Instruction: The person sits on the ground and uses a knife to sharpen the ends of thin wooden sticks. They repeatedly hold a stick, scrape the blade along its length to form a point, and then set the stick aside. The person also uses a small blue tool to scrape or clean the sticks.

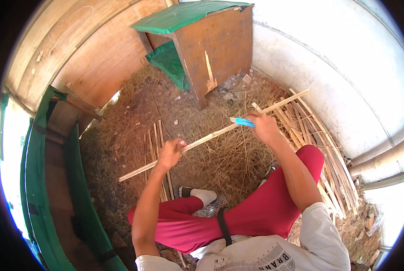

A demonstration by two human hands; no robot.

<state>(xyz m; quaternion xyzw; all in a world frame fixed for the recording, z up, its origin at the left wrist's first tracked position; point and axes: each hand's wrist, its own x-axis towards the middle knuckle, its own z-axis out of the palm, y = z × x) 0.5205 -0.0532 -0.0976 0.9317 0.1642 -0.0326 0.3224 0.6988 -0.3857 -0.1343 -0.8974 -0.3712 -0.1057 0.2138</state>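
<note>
A long pale bamboo strip (214,134) slants across in front of me, its left end lower and nearer than its right end. My left hand (170,154) is closed around it left of the middle, thumb on top. Farther right, my right hand (264,127) grips a blue utility knife (245,122) with its blade pointing left. The knife lies against the strip, and the strip passes under that hand. Whether the right fingers also hold the strip is hidden.
Split strips (339,167) lie piled by my right knee; a few thin strips (158,135) rest at left. Dry shavings (224,158) cover the ground. A wooden cabinet with a green cover (229,45) stands ahead, a green-edged bench (44,189) at left, a pale wall (328,67) at right.
</note>
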